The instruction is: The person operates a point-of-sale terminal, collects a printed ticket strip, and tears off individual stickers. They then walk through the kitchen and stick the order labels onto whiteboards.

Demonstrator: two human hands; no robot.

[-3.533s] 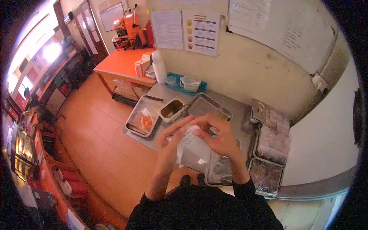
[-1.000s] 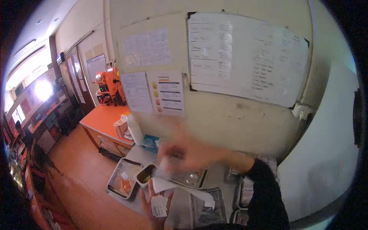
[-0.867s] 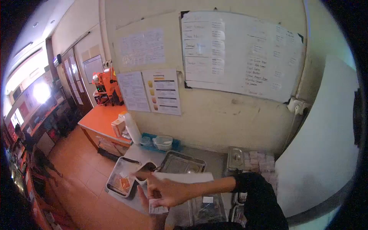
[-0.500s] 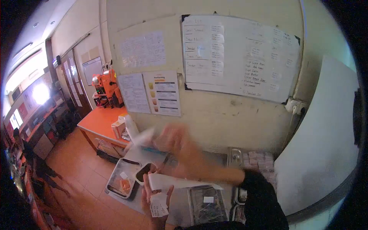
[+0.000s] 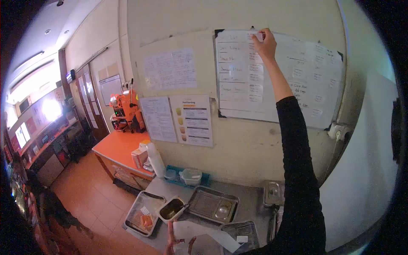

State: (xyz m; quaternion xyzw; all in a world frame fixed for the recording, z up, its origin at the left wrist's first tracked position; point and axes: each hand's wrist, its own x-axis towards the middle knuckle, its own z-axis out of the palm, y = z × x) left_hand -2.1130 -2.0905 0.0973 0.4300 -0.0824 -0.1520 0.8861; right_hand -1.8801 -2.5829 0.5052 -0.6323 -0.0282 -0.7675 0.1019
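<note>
My right hand (image 5: 267, 46) reaches up to the top of the whiteboard (image 5: 244, 111), its fingers pinched on a small white label (image 5: 258, 36) against the board. Below it runs a column of similar printed labels beside handwritten lines. At the bottom of the view my left hand (image 5: 171, 241) holds a long white paper strip (image 5: 199, 231), which trails right over the metal counter. Only some of its fingers show. Just behind these fingers sits a white-rimmed container of dark contents (image 5: 172, 209) with a utensil in it.
A lidded tray with orange pieces (image 5: 145, 212), a metal tray (image 5: 212, 203) and a covered dark tray (image 5: 240, 231) stand on the counter. Behind are a blue-green basket (image 5: 187, 176) and stacked cups (image 5: 155, 161). An orange table (image 5: 121, 146) adjoins at left; a person (image 5: 51, 204) is beyond.
My right hand has risen from near the left hand above the counter to the whiteboard. My left hand has dropped lower in view, still with the paper strip. The view has tilted upward.
</note>
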